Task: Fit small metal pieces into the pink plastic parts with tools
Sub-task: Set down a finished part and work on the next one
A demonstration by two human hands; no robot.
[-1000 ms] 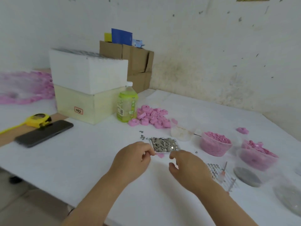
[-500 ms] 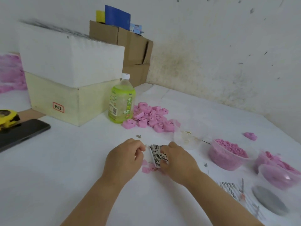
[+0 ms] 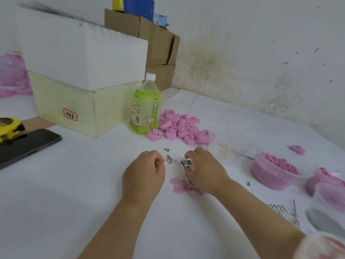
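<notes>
My right hand (image 3: 204, 171) grips a small white tray of metal pieces (image 3: 187, 164), tipped steeply on its edge. A few metal pieces (image 3: 170, 159) lie spilled on the white table between my hands. My left hand (image 3: 144, 172) sits just left of them with its fingers curled; whether it pinches anything is hidden. A few pink plastic parts (image 3: 182, 186) lie under my right hand. A heap of larger pink parts (image 3: 179, 128) lies behind, beside the bottle.
A green drink bottle (image 3: 145, 107) stands before stacked foam boxes (image 3: 84, 75). Tubs of pink pieces (image 3: 273, 171) sit at right, with a clear lid (image 3: 229, 150) and thin tools (image 3: 294, 210). A black phone (image 3: 26, 145) and yellow tape measure (image 3: 10, 128) lie at left.
The tray went from flat to tipped on edge in my right hand, and some metal pieces now lie on the table. The camera moved closer and left.
</notes>
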